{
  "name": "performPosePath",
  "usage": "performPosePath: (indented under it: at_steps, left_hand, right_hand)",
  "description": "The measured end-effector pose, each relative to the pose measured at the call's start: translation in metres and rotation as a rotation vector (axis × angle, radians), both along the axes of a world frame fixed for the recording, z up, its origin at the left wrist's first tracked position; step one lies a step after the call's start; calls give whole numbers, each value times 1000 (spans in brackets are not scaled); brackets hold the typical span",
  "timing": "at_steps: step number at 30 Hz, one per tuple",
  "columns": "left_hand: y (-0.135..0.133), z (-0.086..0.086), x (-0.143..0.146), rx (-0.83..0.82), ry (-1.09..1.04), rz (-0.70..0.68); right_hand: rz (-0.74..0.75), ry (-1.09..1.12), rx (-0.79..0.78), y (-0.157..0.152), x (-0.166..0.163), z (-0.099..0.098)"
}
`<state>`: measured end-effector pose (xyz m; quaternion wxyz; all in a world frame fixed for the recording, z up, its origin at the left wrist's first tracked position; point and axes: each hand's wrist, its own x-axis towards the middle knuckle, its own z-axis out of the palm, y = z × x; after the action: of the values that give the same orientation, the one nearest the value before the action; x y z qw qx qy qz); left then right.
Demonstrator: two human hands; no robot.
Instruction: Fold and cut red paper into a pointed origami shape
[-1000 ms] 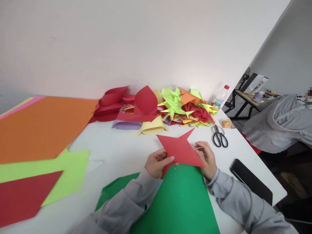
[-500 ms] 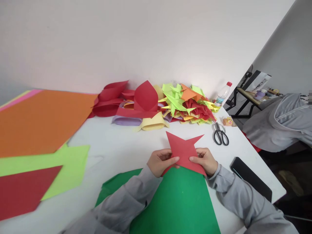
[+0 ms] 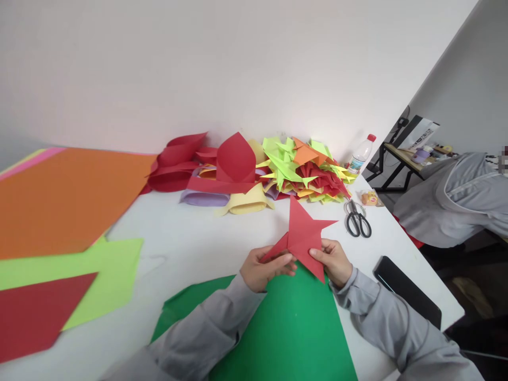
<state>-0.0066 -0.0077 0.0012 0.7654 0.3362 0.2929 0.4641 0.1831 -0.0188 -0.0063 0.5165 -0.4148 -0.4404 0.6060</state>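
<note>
A red folded paper star (image 3: 304,233) is held up between my hands, above a green paper sheet (image 3: 299,328). My right hand (image 3: 334,262) pinches its lower right part, thumb on the front and fingers behind. At the star's left point is my left hand (image 3: 264,269), with that point between its thumb and fingers; some of its fingertips show below the paper. One long point of the star stands upward and another points right toward the black-handled scissors (image 3: 358,222).
Behind lies a pile of folded paper stars (image 3: 293,164) beside red paper shapes (image 3: 237,159). Large orange sheets (image 3: 71,201) cover the left. A bottle (image 3: 361,154), a small snack packet (image 3: 370,198) and a black phone (image 3: 408,291) are at the right. A person in grey (image 3: 452,201) sits beyond.
The red paper star has turned clockwise, its top point now upright and its left point showing. My left thumb has come off its front, while my right hand keeps its pinch.
</note>
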Motion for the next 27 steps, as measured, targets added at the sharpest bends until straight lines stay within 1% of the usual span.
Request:
performPosePath:
  at_steps: [5,8,14,20,23,27]
  left_hand:
    - [1,4,-3,-23,-28,31]
    - [-1,2,1,-37,-5,49]
    - [-2,-7,8,-87,54,70]
    - [3,-10,6,-107,65,96]
    - [3,-13,6,-96,111,95]
    - [-1,-18,5,-68,239,66]
  right_hand:
    - [-12,-3,24,1,-1,-1]
    - [-8,-17,37,1,-1,0]
    - [112,-110,46,-6,-3,8]
    - [158,-138,34,-5,-1,6]
    - [164,-154,30,-3,0,5]
    - [188,-183,20,-5,0,6]
